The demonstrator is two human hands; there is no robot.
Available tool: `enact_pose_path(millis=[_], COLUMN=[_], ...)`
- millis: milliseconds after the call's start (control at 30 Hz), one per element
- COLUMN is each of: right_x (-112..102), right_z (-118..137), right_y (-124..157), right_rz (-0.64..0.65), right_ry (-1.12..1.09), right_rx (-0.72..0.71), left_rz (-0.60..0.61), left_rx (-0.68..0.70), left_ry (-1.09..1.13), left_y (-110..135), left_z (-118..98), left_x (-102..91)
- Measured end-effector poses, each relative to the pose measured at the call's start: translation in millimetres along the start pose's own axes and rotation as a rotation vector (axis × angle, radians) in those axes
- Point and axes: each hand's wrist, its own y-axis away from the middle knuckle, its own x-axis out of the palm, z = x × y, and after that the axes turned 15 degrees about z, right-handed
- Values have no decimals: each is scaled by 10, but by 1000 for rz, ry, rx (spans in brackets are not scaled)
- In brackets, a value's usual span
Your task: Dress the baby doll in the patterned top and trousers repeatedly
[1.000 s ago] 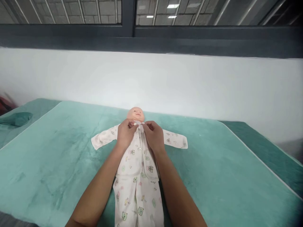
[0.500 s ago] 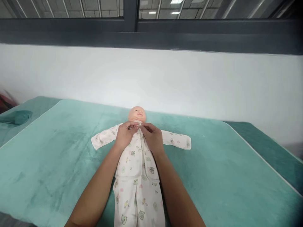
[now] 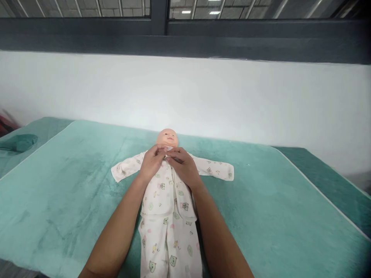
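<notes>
A baby doll lies on its back, dressed in a white patterned jacket and matching trousers. Its sleeves are spread out to both sides. Just below the doll's chin, my left hand pinches the jacket's front edge near the collar. My right hand meets it there, fingers closed on the other front edge of the jacket. The fastening between my fingertips is mostly hidden. Lower down, a button shows on the jacket front, whose edges part towards the hem.
A green plush cover spreads under the doll, with a pale seam on each side. Behind it rises a white wall below a dark window frame. Something red shows at the left edge.
My right hand has shifted slightly left and its fingers now overlap towards my left fingertips at the collar. The doll lies in the same pose; the view has tilted slightly.
</notes>
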Motion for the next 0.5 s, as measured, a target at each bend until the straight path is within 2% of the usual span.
enact_pose_path(millis=[200,300,367,500], right_x=[-39,-52,-54,-52], right_z=[95,93,62,-9], right_y=[63,72,71,55], right_rz=[80,111,116,76], right_ry=[353,456,434,186], right_rx=[-67,-116,-126,-66], left_rz=[10,-2,-10,-5], left_rx=[-17,-14,-4,14], left_ry=[70,81,75,62], left_y=[-7,-24,-31,-28], left_z=[21,57,77,87], left_x=[-16,-28,-34,-25])
